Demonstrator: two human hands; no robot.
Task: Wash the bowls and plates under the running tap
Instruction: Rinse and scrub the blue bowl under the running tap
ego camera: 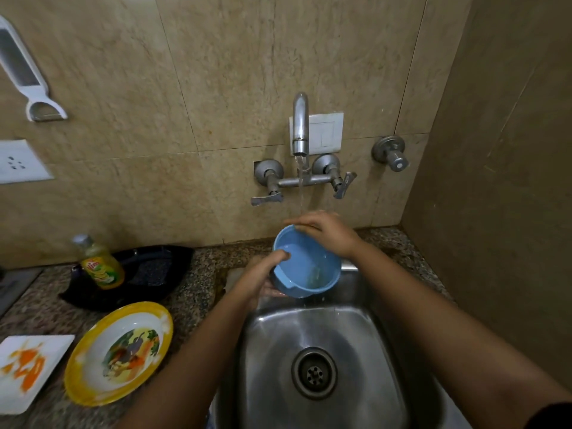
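A blue plastic bowl [305, 264] is held tilted over the back of the steel sink [312, 323], under water running from the wall tap [301, 125]. My left hand [258, 277] grips the bowl's left rim, fingers curled inside it. My right hand [325, 232] holds the far rim from above. Water drips off the bowl's lower edge. On the counter to the left lie a round yellow-rimmed plate with a cartoon picture [120, 351] and a square white plate smeared with orange [28, 366].
A yellow dish-soap bottle [100, 264] stands by a black pan [145, 270] at the back of the granite counter. The sink drain [314, 373] is open. A wall valve [391, 153] sits right of the tap; a side wall closes off the right.
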